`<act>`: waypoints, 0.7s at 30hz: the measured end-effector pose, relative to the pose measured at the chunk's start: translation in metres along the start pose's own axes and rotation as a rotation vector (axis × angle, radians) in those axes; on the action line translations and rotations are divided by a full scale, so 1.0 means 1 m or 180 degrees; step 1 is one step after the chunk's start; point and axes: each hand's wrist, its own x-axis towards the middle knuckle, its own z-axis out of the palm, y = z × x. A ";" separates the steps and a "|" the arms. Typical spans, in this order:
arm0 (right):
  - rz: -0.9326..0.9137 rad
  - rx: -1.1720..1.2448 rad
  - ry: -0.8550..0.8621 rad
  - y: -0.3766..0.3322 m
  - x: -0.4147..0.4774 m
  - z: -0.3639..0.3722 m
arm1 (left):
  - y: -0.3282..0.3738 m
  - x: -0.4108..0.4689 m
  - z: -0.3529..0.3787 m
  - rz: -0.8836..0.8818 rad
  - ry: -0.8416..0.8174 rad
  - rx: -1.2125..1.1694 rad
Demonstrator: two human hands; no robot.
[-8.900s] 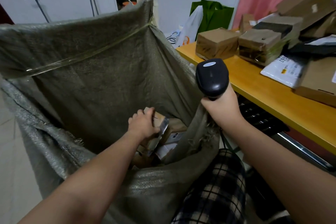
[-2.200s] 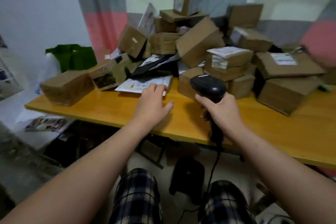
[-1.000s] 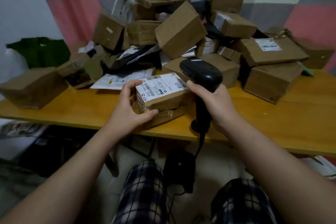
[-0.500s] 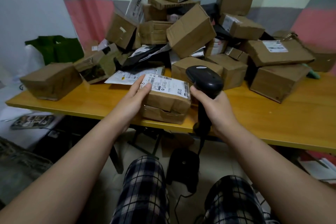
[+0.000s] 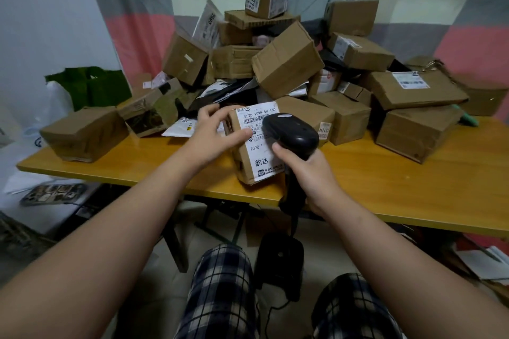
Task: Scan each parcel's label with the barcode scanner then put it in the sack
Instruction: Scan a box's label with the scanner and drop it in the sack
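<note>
Mid-scan on one parcel. Left hand [image 5: 217, 132] grips a small cardboard box [image 5: 248, 154] tipped up on the front edge of the yellow table [image 5: 385, 190], thumb on its white shipping label [image 5: 261, 143], label face turned toward the camera. Right hand [image 5: 308, 173] is wrapped around the handle of the black barcode scanner [image 5: 289, 135], head just above the label and partly covering it; whether a read has registered I can't tell. Sack isn't in view, so this box hasn't been bagged yet. Left to do, by my read: a big heap of cardboard parcels [image 5: 286, 63] and a few poly mailers [image 5: 209, 22] stacked behind it, unscanned as far as visible. Early in the job.
</note>
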 end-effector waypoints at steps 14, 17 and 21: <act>-0.0569 -0.1121 0.0398 0.005 -0.017 -0.018 | -0.019 -0.006 0.035 0.0196 0.0357 -0.0330; -0.0537 -0.1062 0.0358 0.001 -0.021 -0.019 | -0.021 -0.001 0.036 0.0210 0.0398 -0.0272; -0.0514 -0.0978 0.0298 -0.008 -0.026 -0.018 | -0.025 0.003 0.036 0.0225 0.0406 -0.0272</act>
